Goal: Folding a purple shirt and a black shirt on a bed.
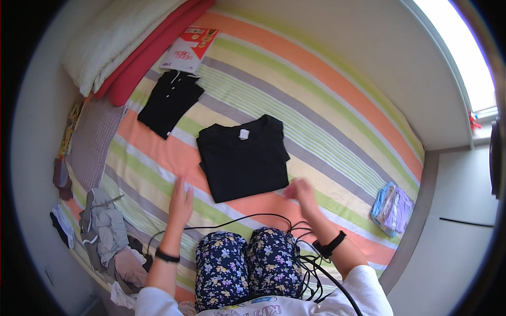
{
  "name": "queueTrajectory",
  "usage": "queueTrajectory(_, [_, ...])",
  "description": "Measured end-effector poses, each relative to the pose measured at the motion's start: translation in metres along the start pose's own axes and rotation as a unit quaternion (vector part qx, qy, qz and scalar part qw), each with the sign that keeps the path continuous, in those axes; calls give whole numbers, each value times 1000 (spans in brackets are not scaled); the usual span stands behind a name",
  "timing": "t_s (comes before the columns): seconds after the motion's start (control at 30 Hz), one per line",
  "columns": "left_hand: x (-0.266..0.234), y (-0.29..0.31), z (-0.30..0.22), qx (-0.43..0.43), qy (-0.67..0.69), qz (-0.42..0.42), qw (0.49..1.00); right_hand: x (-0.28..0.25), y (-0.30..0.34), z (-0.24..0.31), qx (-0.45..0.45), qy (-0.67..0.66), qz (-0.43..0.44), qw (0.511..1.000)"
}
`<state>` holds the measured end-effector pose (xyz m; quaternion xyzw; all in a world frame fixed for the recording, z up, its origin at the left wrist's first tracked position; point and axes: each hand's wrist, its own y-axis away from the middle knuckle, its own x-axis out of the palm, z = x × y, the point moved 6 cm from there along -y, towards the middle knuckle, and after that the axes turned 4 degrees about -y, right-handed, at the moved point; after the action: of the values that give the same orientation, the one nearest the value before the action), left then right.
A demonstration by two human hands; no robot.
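Note:
A black T-shirt (245,163), folded to a near square with its neckline and white label facing up, lies on the striped bed sheet (337,142) in front of me. My left hand (182,201) is raised to the left of its lower left corner, fingers stretched out, holding nothing. Close to the shirt's lower right corner is my right hand (302,194), somewhat blurred, its fingers loosely bent and nothing visible in them. Farther off to the left rests a second folded black garment (169,102) with white buttons. I wear a black band on each wrist.
A red and white package (190,48) lies beyond the buttoned garment. Rolled red and white bedding (132,52) fills the far left. Crumpled clothes (108,226) lie at the left edge, folded pastel cloths (392,209) at the right. Black cables (313,263) trail around my knees.

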<state>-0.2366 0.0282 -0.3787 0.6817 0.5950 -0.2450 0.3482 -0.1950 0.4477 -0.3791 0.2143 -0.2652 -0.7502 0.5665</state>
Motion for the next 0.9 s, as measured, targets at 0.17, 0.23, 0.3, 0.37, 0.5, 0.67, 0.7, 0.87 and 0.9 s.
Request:
queueTrajectory(0.17, [-15, 136, -81, 20, 43, 11, 999, 75, 11, -65, 234, -228, 124, 937])
queueTrajectory(0.23, [-16, 176, -109, 52, 60, 41, 996, 91, 4, -63, 230, -260, 118, 930])
queueTrajectory(0.3, [-14, 204, -129, 109, 0, 63, 992, 106, 0, -54, 195, -264, 85, 941])
queueTrajectory(0.37, [-12, 217, -142, 195, -101, 46, 975, 120, -2, -41, 136, -269, 54, 952])
queueTrajectory(0.5, [0, 204, -136, 161, -87, 23, 983, 137, 8, -9, 72, -349, 55, 933])
queueTrajectory(0.67, [9, 208, -132, 169, -126, 26, 977, 112, 41, 52, 66, -453, 115, 882])
queueTrajectory(0.7, [8, 208, -130, 181, -124, 23, 975, 96, 53, 61, 57, -466, 120, 875])
queueTrajectory(0.87, [8, 207, -123, 197, -107, 26, 974, -20, 131, 79, 19, -498, 118, 859])
queueTrajectory(0.9, [8, 208, -122, 201, -106, 23, 974, -50, 148, 79, 2, -492, 105, 864])
